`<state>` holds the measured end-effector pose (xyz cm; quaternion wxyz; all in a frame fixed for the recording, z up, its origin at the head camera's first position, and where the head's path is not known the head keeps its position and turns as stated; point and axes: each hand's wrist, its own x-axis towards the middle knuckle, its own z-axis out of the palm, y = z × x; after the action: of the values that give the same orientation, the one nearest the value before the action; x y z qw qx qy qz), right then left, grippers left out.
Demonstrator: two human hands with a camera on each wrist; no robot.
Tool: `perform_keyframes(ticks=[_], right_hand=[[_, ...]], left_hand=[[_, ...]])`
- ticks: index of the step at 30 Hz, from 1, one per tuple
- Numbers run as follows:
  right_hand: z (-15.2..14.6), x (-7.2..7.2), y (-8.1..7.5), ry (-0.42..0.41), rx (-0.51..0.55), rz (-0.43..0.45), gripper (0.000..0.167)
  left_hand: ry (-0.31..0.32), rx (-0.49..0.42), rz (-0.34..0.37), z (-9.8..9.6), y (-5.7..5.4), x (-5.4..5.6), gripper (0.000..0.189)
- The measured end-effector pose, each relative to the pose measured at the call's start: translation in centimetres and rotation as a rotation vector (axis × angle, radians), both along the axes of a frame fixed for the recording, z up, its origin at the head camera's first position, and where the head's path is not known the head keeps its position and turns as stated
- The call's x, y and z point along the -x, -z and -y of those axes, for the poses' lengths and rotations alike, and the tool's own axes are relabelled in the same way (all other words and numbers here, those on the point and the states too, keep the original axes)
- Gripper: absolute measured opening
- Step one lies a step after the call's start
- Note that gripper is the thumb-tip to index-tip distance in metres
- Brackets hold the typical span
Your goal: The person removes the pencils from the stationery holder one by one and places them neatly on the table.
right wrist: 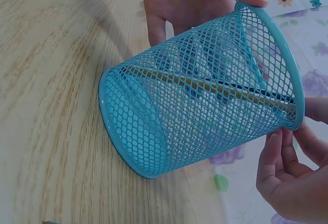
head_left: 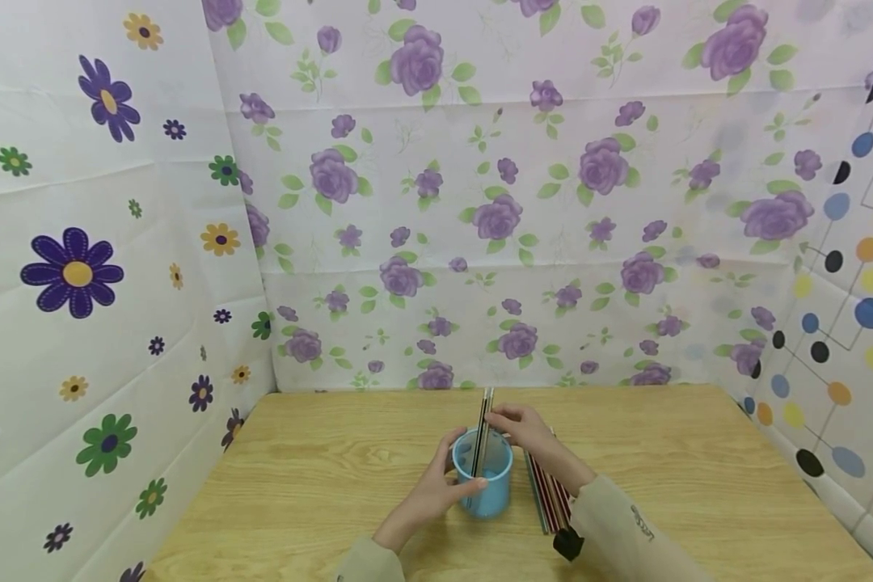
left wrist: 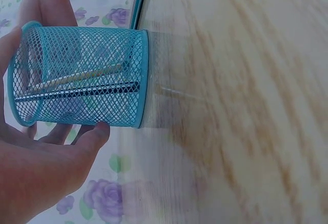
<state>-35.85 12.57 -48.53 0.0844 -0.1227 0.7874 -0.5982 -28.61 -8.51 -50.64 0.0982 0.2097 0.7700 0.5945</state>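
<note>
A light blue mesh pencil cup point(head_left: 489, 499) stands on the table, its slightly tapered wall seen from the side in both wrist views. My left hand point(head_left: 436, 487) holds it from the left, thumb across the front and fingers round the far side. Two slim pencils, one dark point(head_left: 478, 440) and one yellowish point(right wrist: 205, 85), lean inside the cup with their tops above the rim. Over the rim, my right hand point(head_left: 525, 430) pinches them near their upper part. Through the mesh, their lower ends show near the cup's base.
A bundle of coloured pencils point(head_left: 546, 503) lies on the wooden table point(head_left: 335, 461) just right of the cup, partly under my right forearm. Beside the right sleeve is a small black object point(head_left: 568, 544). Flowered cloth point(head_left: 415, 202) hangs behind the table, with patterned cloths along both sides.
</note>
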Motion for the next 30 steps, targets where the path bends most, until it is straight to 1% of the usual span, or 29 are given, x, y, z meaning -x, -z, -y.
perform_keyframes(ticks=[3,10,16,21,24,30], right_hand=[[-0.1,0.0,0.0,0.018,0.022,0.013,0.044],[-0.7,-0.2,-0.7,0.059,0.047,0.021,0.049],[-1.1,-0.3,-1.1,0.098,0.084,0.005,0.042],[-1.6,-0.3,-1.4,0.125,0.115,0.014,0.038],[-2.1,-0.5,-1.7,0.139,0.144,0.012,0.038],[-3.1,-0.5,-2.1,0.136,0.193,0.000,0.040]], left_hand=[[-0.001,-0.005,0.002,0.0,-0.1,-0.1,0.082],[-0.016,0.001,0.016,-0.2,0.0,-0.1,0.083],[-0.017,-0.003,0.013,-0.2,0.0,-0.1,0.083],[-0.014,-0.012,0.015,-0.2,0.0,0.0,0.083],[-0.017,-0.008,0.013,-0.2,0.0,0.0,0.083],[-0.025,-0.006,0.004,-0.2,0.3,0.1,0.085]])
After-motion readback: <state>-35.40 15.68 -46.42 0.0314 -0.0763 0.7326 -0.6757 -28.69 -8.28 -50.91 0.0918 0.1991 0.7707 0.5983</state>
